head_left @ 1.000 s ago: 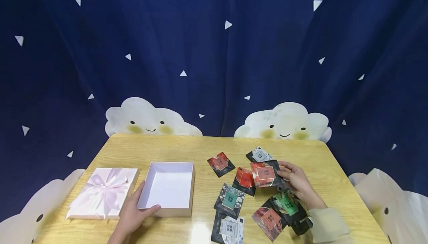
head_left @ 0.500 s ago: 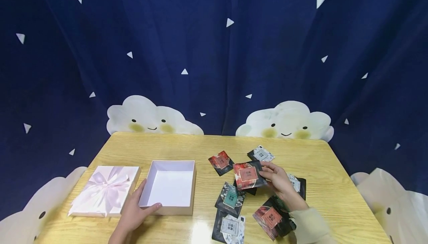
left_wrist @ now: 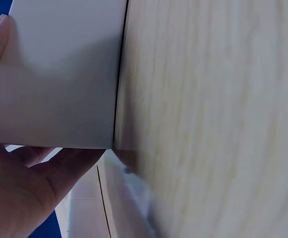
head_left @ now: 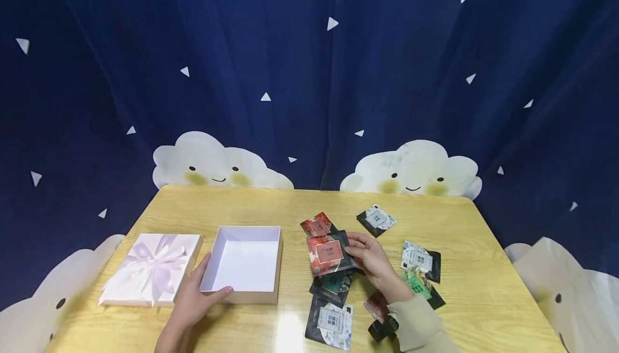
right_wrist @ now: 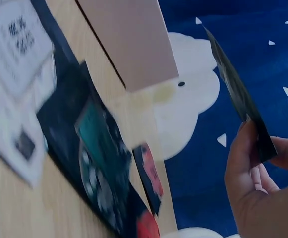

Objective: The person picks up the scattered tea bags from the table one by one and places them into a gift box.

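My right hand (head_left: 376, 265) pinches a flat red-and-black sachet (head_left: 329, 252) by its right edge, thumb on one face and fingers on the other. In the right wrist view this sachet (right_wrist: 238, 89) is seen nearly edge-on, raised off the table. Below it in the head view, a green-labelled sachet (head_left: 332, 284) is partly covered, and another red sachet (head_left: 317, 225) peeks out behind. My left hand (head_left: 192, 300) grips the near left corner of an open white-lined box (head_left: 253, 296), thumb along the front wall and fingers at the left side. Nothing lies inside the box.
A pale pink lid (head_left: 140, 288) with a ribbon bow lies left of the box. White-labelled sachets lie in front (head_left: 331, 321) and behind (head_left: 377, 218). Several more, including a green one (head_left: 417, 283), lie to the right, partly under the right forearm. A patterned curtain (head_left: 309, 100) hangs behind the table.
My right hand has carried the red-and-black sachet leftward from the right-hand pile, over the other sachets toward the box. My left hand stays at the box corner. The head view has tilted slightly.
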Tool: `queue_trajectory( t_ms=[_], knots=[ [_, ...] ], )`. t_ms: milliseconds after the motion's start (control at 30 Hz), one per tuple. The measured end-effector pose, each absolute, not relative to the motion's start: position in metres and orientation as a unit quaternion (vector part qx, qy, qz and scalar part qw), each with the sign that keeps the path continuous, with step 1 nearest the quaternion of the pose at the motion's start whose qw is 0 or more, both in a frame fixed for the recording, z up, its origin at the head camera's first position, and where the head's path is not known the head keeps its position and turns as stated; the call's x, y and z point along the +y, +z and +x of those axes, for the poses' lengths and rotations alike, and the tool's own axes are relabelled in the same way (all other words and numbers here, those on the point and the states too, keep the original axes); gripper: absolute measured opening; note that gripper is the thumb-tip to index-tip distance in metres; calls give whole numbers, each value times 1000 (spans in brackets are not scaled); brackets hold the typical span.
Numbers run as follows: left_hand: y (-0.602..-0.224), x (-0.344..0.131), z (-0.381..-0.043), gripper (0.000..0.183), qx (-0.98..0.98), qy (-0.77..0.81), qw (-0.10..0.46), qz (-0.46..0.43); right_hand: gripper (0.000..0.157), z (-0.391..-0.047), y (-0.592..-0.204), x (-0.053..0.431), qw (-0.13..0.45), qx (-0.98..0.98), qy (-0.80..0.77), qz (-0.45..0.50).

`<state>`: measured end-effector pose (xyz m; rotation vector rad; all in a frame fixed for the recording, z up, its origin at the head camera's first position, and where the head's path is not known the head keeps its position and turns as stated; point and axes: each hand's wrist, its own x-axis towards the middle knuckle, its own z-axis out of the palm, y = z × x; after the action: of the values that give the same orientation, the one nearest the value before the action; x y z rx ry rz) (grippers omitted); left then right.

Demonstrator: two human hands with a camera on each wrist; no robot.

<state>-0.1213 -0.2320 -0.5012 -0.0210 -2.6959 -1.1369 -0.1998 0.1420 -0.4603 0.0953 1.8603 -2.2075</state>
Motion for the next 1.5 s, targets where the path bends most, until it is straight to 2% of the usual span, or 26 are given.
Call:
queue_trajectory(
  t_ms=[1067,1500],
  knots=[
    [-503,-233,-124,94,-908,-406,104,-9,40,-200,-470,25,177,617,-767,-27],
    [-506,-233,-123,94,-906,-403,125,-14,37,-194,-468,-17,166,621,-765,-44]
  ],
)
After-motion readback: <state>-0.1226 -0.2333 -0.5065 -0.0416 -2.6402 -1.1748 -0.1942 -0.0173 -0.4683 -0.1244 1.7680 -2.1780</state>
